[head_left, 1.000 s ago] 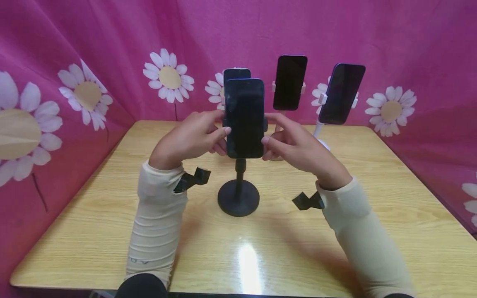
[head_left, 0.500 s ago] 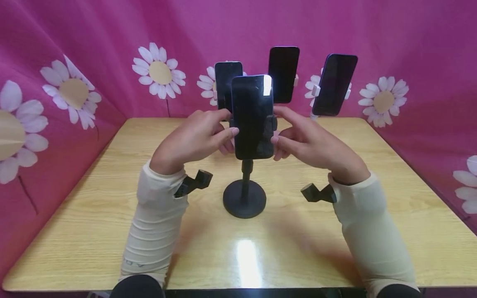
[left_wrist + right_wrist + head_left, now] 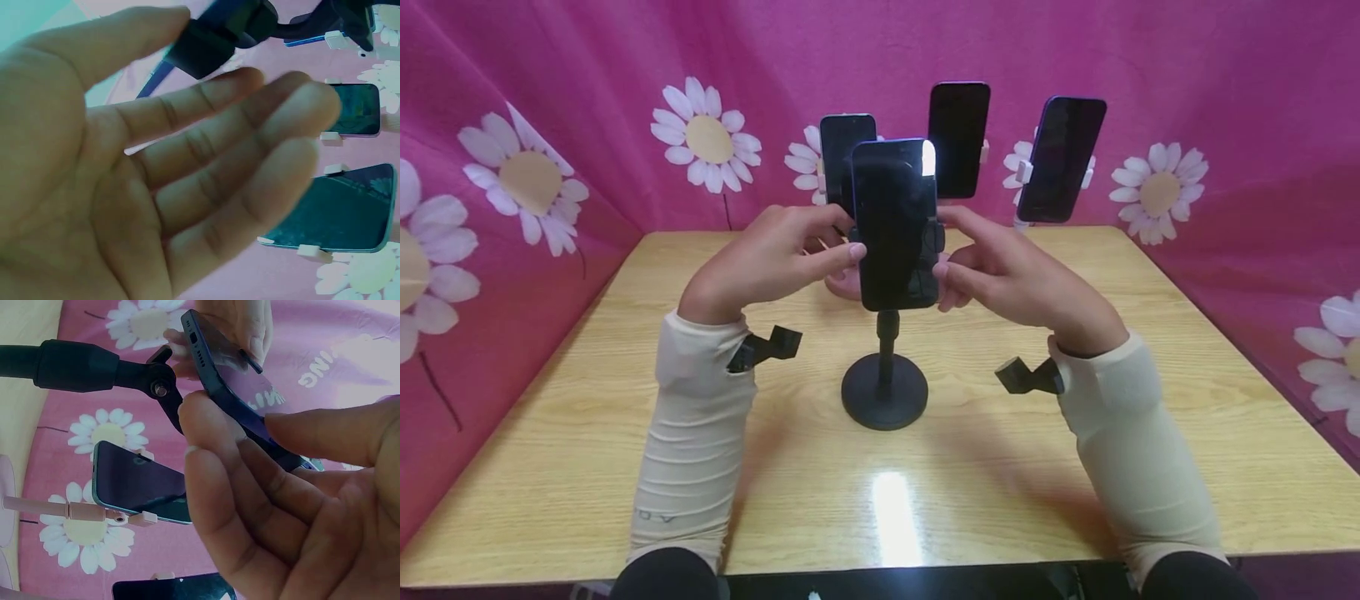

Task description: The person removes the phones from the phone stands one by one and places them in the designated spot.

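Observation:
A dark smartphone [image 3: 893, 225] stands upright in a black phone stand [image 3: 884, 392] in the middle of the table, its screen facing me. At its left edge my left hand [image 3: 775, 258] holds it, thumb on the front edge and fingers behind. On the opposite edge my right hand [image 3: 1018, 271] pinches it beside the black clamp. The right wrist view shows the phone's end and the stand's hinge joint [image 3: 160, 389]. In the left wrist view, the loosely bent fingers [image 3: 206, 181] spread beneath the thumb by the black clamp [image 3: 203, 50]; what their tips touch is unclear.
Behind it stand three more phones in light holders: a left phone [image 3: 838, 154], a middle phone [image 3: 958, 140] and a right phone [image 3: 1062, 158]. The wooden table [image 3: 1000, 492] meets a pink daisy-patterned curtain [image 3: 820, 50] at the back and sides.
The head view has shifted, so the scene sits higher in it. A bright reflection has appeared at the screen's top right as the view changed. Both hands stay at the phone's edges.

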Demonstrator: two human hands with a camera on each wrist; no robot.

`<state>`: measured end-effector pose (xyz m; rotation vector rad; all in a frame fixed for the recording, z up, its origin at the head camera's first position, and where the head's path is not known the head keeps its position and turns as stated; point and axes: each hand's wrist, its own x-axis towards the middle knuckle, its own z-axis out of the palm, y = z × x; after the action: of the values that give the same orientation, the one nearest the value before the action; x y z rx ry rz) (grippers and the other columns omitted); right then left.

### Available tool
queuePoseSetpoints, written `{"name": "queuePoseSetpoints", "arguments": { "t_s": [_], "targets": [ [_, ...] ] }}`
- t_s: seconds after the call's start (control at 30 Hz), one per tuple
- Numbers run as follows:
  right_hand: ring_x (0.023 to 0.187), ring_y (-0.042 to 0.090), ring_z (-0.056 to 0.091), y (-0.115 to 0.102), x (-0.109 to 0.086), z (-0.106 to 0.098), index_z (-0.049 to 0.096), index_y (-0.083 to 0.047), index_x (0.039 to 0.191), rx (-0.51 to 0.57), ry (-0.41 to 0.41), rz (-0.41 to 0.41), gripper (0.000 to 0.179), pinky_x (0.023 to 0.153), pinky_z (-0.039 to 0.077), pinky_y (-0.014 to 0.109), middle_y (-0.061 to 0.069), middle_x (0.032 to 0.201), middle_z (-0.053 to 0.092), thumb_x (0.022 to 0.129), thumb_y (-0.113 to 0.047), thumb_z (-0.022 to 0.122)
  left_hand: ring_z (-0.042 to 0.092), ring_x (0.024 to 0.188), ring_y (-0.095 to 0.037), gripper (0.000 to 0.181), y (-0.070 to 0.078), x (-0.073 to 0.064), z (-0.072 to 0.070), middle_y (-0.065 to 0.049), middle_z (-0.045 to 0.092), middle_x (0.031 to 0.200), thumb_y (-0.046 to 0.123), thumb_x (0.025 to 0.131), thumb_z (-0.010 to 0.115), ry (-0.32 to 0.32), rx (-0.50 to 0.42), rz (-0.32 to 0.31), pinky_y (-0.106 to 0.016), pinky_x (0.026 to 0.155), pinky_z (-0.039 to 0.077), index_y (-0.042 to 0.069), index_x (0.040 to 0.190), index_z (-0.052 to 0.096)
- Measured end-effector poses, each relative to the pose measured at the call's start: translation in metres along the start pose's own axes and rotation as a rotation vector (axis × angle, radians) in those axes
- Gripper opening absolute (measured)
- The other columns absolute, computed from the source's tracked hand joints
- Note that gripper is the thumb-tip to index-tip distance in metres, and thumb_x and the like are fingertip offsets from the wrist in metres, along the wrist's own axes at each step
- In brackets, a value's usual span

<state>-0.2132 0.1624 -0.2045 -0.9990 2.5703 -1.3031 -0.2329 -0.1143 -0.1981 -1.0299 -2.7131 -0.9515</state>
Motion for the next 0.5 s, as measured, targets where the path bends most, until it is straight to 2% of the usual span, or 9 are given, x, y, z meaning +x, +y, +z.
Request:
{"name": "queuePoseSetpoints", "arguments": {
  "t_s": [0.1,0.27,0.37,0.5],
  "targets": [
    [0.086,0.023,0.067,0.000,0.001,0.001,0.035,-0.020,0.147,-0.026,0.047,-0.008,0.060,0.081,0.054,0.037,0.008,0.102,0.067,0.094,-0.016,0.063,0.064,0.087,-0.015,0.025,-0.004,0.001,0.000,0.000,0.070,0.095,0.035,0.091,0.066,0.016,-0.023,0.020,-0.036,0.074,0.051,0.012,0.103,0.064],
    [0.102,0.018,0.060,-0.001,0.004,0.007,0.050,-0.017,0.135,-0.037,0.218,-0.005,0.050,0.088,0.048,0.041,0.002,0.115,0.061,0.090,-0.031,0.068,0.061,0.080,-0.017,0.023,-0.010,0.006,0.002,0.000,0.067,0.087,0.034,0.089,0.068,0.033,-0.099,0.032,-0.036,0.069,0.050,0.012,0.095,0.063],
    [0.099,0.019,0.063,-0.001,0.012,0.017,0.056,-0.011,0.125,0.070,0.305,-0.039,0.042,0.089,0.051,0.039,0.004,0.112,0.061,0.090,-0.029,0.069,0.060,0.080,-0.018,0.022,-0.014,0.008,0.004,-0.001,0.065,0.085,0.034,0.089,0.068,0.039,-0.142,0.029,-0.037,0.069,0.049,0.013,0.094,0.063],
    [0.096,0.025,0.067,-0.008,0.021,0.030,0.057,-0.006,0.122,0.231,0.361,-0.069,0.036,0.083,0.055,0.039,0.010,0.110,0.060,0.091,-0.021,0.067,0.060,0.079,-0.019,0.021,-0.018,0.009,0.005,-0.002,0.064,0.085,0.033,0.089,0.068,0.040,-0.174,0.038,-0.038,0.068,0.050,0.013,0.094,0.063]
  ]
}}
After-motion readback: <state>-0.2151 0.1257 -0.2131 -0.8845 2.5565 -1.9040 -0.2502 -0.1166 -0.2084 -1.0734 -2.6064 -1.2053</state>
